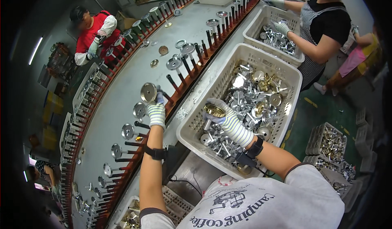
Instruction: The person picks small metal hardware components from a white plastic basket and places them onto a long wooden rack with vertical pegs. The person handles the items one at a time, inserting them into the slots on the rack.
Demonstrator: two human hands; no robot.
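Observation:
My left hand, in a striped knit glove, is closed at the row of dark upright rods on the rail. A round brass-toned metal disc part stands face-out at its fingertips; the glove hides its stem. Over the crate, my right hand, gloved alike, grips a shiny gold-coloured round metal part by its edge. Below that hand, the pale plastic crate holds a heap of silver and gold disc-and-stem parts. Another silver disc part sits right beside my left hand.
Rods, many bearing discs, line the curved grey table. A second crate stands beyond mine, with a co-worker reaching into it. Across the table is a person in red. Stacked crates stand on the right floor.

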